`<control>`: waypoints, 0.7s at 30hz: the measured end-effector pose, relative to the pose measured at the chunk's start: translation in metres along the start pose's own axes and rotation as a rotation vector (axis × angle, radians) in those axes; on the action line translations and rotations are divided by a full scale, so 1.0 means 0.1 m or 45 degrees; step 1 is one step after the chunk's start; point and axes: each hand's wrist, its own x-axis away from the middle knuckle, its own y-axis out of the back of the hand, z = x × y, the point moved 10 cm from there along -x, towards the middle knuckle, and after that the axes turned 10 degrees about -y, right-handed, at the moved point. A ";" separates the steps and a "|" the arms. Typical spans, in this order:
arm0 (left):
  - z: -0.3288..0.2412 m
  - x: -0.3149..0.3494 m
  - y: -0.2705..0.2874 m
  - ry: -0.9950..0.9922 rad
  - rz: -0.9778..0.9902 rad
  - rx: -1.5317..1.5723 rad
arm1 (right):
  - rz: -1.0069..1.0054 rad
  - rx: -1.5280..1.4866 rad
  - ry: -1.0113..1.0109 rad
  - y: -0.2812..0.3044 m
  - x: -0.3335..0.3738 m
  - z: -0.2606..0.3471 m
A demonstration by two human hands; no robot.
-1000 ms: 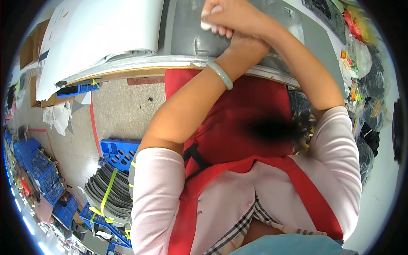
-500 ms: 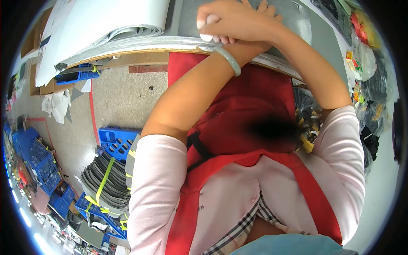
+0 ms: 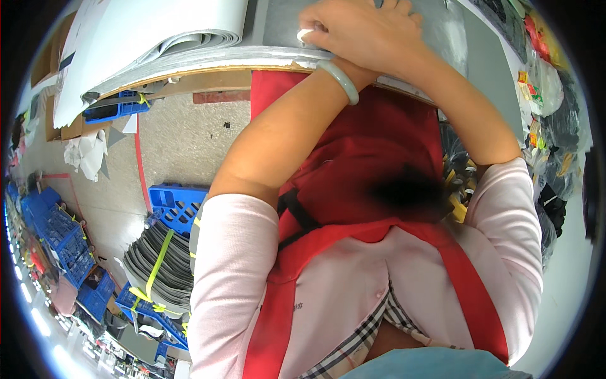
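My arms cross over the worktable at the top of the view. My right hand lies over my left wrist, its fingers closed around a small white piece whose kind I cannot make out. Under them is a flat grey sheet. My left hand is mostly covered by the right; only its fingers show past the right wrist, apart and resting on the grey surface. A pale green bangle circles my left wrist.
A large roll of white sheet lies at the table's left. Below stand a blue crate and a strapped stack of dark sheets. Plastic bags crowd the right side. More blue crates are on the floor at far left.
My right hand has shifted slightly up with the white piece, and less of that piece shows. My left forearm has barely moved.
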 end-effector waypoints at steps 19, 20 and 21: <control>0.00 -0.01 0.05 0.080 -0.017 0.049 | -0.365 -0.889 -0.737 -0.41 0.37 -3.62; 0.01 0.00 0.09 0.091 -0.078 0.056 | -0.419 -0.973 -0.814 -0.40 0.41 -3.69; 0.00 0.01 0.09 0.082 -0.081 0.054 | -0.429 -0.973 -0.816 -0.39 0.41 -3.70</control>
